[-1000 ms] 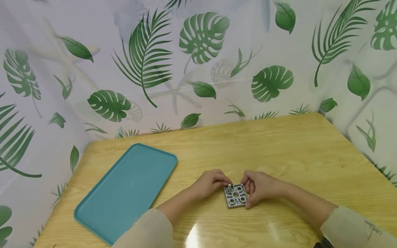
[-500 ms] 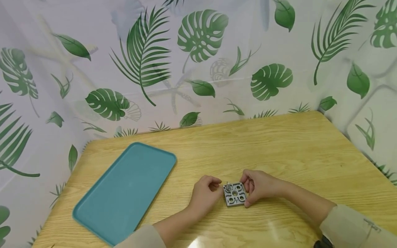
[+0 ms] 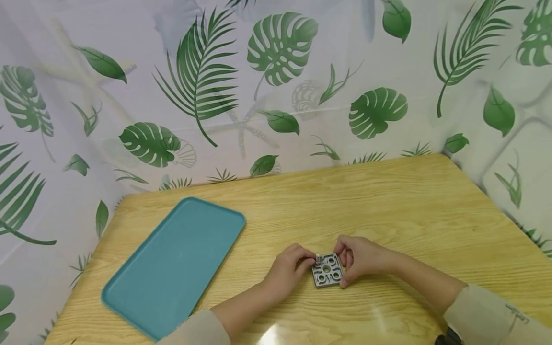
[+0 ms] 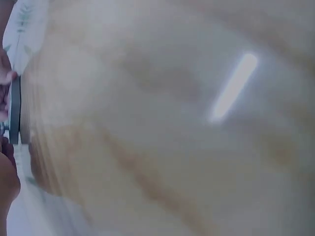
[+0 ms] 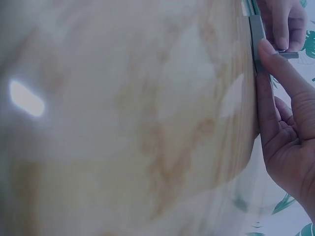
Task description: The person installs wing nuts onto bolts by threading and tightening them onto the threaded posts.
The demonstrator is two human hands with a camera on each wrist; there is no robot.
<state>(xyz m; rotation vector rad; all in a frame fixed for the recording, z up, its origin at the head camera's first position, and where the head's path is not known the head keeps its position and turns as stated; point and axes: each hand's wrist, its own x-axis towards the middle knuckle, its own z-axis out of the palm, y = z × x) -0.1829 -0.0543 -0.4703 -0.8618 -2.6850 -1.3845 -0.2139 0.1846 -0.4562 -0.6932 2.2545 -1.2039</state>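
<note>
A square grey metal plate (image 3: 327, 271) with several round holes and curved slots lies on the wooden table, seen edge-on in the right wrist view (image 5: 256, 42). At its far left corner hole a small silver bolt (image 3: 319, 259) sticks up. My left hand (image 3: 284, 270) pinches this bolt between thumb and fingers; the bolt shank (image 5: 290, 55) also pokes out from the plate in the right wrist view. My right hand (image 3: 364, 258) grips the plate's right side, thumb at the near corner and fingers at the far one. Its curled fingers partly hide that edge.
A blue-green rectangular tray (image 3: 181, 258) lies at the left of the table (image 3: 388, 201). Behind and beside the table hangs a white cloth (image 3: 327, 57) printed with green leaves. A dark object (image 3: 448, 337) shows by the right sleeve at the bottom edge.
My left hand drew back left from the bolt half a second ago, fingers off it, and is now back at it. The right hand and plate have stayed in place.
</note>
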